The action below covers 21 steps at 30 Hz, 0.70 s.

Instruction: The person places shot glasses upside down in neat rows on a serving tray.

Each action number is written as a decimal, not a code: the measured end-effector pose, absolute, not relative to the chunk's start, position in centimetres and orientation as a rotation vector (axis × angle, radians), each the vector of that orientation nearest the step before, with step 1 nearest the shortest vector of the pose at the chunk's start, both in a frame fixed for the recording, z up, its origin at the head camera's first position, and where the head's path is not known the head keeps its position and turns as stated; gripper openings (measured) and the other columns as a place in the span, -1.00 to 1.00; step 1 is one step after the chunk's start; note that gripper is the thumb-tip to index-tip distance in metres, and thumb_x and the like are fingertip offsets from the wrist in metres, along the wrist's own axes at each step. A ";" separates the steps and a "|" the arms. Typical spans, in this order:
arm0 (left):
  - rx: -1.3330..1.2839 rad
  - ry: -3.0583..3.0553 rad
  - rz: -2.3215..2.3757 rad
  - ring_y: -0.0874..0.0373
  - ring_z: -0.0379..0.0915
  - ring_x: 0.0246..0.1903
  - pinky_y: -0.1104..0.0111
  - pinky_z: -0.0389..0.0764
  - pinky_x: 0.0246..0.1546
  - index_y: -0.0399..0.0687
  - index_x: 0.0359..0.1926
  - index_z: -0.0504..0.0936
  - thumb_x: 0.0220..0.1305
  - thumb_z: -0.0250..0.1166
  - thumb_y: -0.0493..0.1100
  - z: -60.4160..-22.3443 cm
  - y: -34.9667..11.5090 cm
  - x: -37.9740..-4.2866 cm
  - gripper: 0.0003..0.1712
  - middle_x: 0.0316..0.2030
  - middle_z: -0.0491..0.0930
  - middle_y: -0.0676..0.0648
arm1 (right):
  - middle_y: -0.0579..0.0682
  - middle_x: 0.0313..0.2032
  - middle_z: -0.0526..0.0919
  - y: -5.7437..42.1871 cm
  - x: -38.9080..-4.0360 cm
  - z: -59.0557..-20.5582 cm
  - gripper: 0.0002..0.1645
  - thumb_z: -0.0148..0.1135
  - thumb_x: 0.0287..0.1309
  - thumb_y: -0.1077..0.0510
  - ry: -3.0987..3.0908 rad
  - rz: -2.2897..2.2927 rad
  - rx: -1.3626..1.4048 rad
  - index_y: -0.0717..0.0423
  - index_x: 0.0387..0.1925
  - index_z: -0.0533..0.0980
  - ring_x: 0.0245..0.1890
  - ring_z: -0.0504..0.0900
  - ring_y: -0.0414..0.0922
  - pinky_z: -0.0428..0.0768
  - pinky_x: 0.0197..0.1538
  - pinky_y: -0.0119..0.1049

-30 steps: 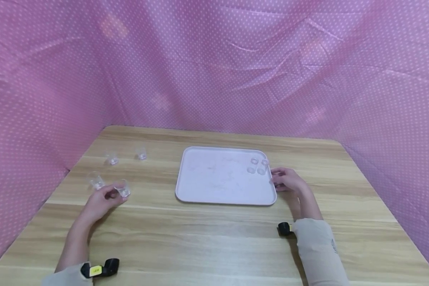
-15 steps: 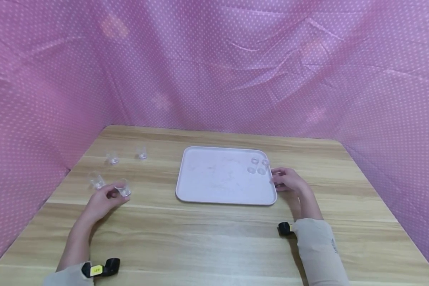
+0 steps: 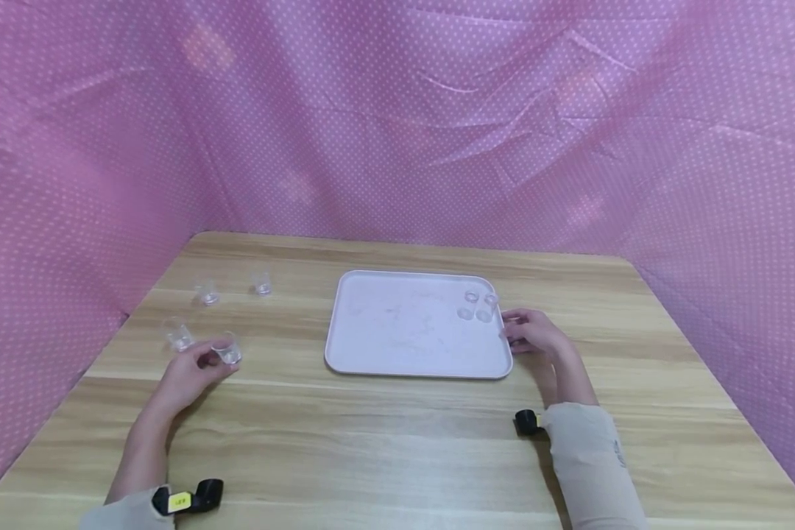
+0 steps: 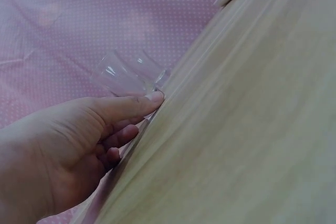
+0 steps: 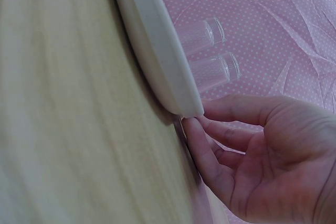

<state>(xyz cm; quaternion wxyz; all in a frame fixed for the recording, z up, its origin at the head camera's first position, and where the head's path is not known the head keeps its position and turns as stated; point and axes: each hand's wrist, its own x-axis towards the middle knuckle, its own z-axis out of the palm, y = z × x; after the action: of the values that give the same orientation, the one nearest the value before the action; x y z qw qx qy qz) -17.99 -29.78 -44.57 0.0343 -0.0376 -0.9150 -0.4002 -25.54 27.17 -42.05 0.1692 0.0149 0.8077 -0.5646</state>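
Note:
In the head view my left hand (image 3: 188,375) holds a clear shot glass (image 3: 227,351) upright, thumb and fingers around its lower part. The left wrist view shows the thumb beside the base of that glass (image 4: 121,74). Close to its left stands a shot glass (image 3: 180,336) on the table. At the right, my right hand (image 3: 533,331) pinches the right edge of a white tray (image 3: 411,369). In the right wrist view its fingers meet the tray's rim (image 5: 165,45). Two shot glasses stand upside down on the tray, a nearer glass (image 5: 212,71) and another glass (image 5: 197,36).
Farther back on the left, two more clear shot glasses stand upright, a left one (image 3: 208,294) and a right one (image 3: 262,285). The wooden table (image 3: 371,456) reaches a pink dotted curtain (image 3: 397,132) at the back and sides.

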 end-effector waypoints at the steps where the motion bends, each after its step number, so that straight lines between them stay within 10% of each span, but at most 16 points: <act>1: -0.107 -2.815 -1.229 0.03 0.35 -0.27 0.30 0.40 -0.29 -0.35 0.11 0.42 0.11 0.34 -0.09 -44.5 -29.7 -18.0 -0.39 -0.28 0.48 -0.18 | 0.32 -0.03 0.45 27.1 -25.6 -42.0 -0.33 0.16 0.08 0.31 2.298 -1.607 0.049 0.44 0.22 0.18 -0.29 0.58 -0.10 0.59 -0.19 -0.21; 21: -0.028 -2.773 -1.502 -0.04 0.35 -0.21 0.29 0.48 -0.27 -0.32 0.15 0.39 0.14 0.30 -0.08 -41.6 -26.7 -18.6 -0.39 -0.18 0.45 -0.25 | 0.34 0.01 0.39 27.1 -25.5 -42.0 -0.37 0.09 0.15 0.35 2.301 -1.592 0.055 0.44 0.23 0.15 -0.29 0.57 -0.11 0.58 -0.17 -0.21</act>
<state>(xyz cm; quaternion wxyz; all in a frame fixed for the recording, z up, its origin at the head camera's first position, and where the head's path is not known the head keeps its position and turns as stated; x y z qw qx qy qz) -18.63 -26.73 -41.62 -0.0062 -0.0089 -0.8792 -0.4762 -25.52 27.11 -42.02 0.1707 0.0193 0.8100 -0.5607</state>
